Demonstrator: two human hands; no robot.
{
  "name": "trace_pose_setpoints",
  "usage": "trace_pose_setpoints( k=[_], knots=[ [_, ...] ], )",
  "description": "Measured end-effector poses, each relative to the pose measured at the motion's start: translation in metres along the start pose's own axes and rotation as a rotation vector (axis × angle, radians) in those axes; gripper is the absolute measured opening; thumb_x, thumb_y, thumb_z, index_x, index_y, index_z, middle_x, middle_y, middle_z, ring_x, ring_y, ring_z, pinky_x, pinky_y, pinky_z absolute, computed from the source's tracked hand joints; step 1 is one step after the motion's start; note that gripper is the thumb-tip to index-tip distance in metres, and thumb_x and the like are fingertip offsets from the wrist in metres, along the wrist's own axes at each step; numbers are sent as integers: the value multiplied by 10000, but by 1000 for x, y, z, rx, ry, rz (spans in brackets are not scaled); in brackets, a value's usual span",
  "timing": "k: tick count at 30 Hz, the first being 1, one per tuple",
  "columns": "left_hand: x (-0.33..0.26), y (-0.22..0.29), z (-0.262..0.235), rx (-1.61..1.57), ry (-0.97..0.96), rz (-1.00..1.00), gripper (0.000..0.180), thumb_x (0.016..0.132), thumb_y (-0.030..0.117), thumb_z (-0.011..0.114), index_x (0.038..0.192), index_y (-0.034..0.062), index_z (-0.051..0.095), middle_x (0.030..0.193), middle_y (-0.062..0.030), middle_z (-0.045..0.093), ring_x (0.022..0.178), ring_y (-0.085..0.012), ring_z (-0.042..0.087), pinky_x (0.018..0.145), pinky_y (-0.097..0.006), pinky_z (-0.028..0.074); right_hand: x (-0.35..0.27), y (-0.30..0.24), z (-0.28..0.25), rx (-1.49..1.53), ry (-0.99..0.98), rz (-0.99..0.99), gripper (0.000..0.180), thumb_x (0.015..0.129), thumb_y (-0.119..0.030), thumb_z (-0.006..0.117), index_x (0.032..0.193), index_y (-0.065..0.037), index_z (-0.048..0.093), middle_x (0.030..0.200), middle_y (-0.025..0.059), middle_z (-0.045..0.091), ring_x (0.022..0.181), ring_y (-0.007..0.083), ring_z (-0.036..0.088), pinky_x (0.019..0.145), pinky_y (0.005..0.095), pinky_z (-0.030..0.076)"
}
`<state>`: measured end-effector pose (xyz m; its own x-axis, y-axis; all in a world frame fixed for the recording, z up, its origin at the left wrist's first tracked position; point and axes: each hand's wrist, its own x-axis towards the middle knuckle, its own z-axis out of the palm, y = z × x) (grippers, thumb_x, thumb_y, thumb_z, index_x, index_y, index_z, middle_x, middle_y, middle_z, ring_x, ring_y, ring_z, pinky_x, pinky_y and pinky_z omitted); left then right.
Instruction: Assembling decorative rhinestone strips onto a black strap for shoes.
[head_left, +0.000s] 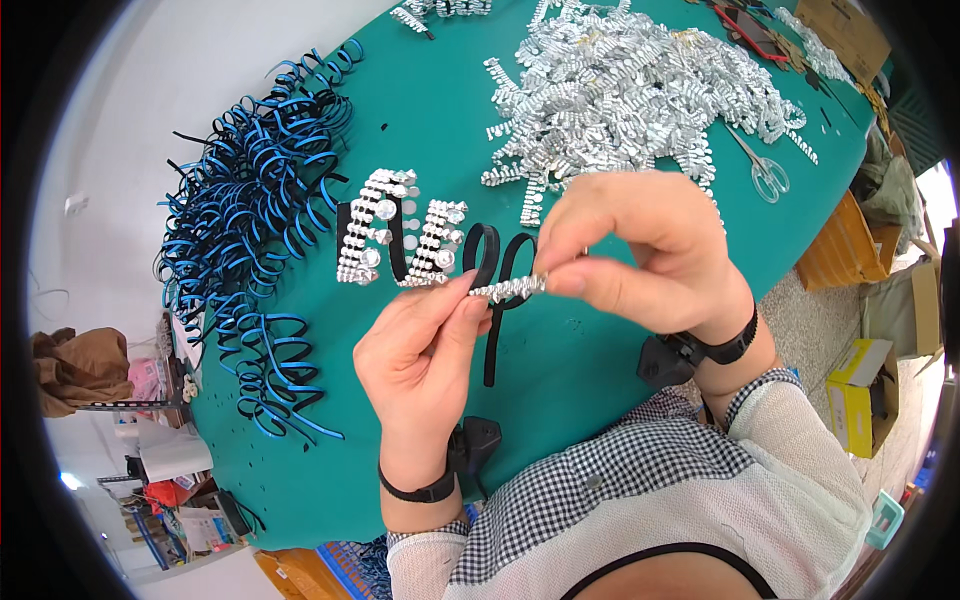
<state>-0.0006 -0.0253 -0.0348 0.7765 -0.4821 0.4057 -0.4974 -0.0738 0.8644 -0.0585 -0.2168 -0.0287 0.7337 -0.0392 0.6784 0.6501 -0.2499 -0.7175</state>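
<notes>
On your far left, a heap of blue-and-black coiled strips is sprawling along the edge of the green worktop. Just right of it, a black coil trimmed with silver beads is standing in wide loops, its nearest loop reaching the fingers of your left hand. Those fingers are pinching together on the left end of a short silver-beaded strip, which is lying between your two hands, above the worktop. Around that strip a bare black strip is looping, its loose tail hanging toward you. Your right hand is clamping the strip's other end between thumb and forefinger. Beyond your hands, a big pile of silver-beaded strips is covering the far worktop, and to its right a pair of scissors is lying with its handles toward you. Farther right, below the worktop, a yellow box is standing.
</notes>
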Motion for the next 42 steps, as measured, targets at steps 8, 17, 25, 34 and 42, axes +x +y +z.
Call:
trace_pose_setpoints(
  k=[8,17,25,34,42],
  knots=[
    [-1,-3,-4,63,-61,35,149,788,-18,621,932,-50,640,767,-102,616,637,-136,602,577,-224,489,0,6,-3,26,82,74,61,755,-72,642,788,-21,633,709,47,626,632,113,575,569,234,449],
    [-5,-2,-4,88,-68,201,160,727,-29,671,883,-46,645,761,-109,620,620,-143,592,559,-226,471,3,10,-6,106,94,261,118,766,-119,651,811,-10,643,696,18,614,652,71,534,584,231,428],
    [-5,-1,-2,106,15,221,195,659,-19,724,848,-17,672,703,-97,639,569,-132,559,518,-214,422,5,10,-12,150,17,218,109,767,-103,647,811,-3,645,723,29,627,707,93,561,655,240,455],
    [-5,-3,-12,134,-169,378,177,713,49,716,819,-42,609,781,-150,620,644,-157,564,561,-225,422,6,16,-12,249,-26,244,124,724,-114,689,779,-5,661,698,32,634,668,84,575,642,232,462],
    [-2,-7,-10,8,-200,404,226,715,125,742,783,-30,592,771,-156,620,668,-178,576,576,-249,433,6,16,-14,323,-88,303,176,700,-158,724,762,-10,652,705,30,631,678,89,572,639,230,458]
  ],
)
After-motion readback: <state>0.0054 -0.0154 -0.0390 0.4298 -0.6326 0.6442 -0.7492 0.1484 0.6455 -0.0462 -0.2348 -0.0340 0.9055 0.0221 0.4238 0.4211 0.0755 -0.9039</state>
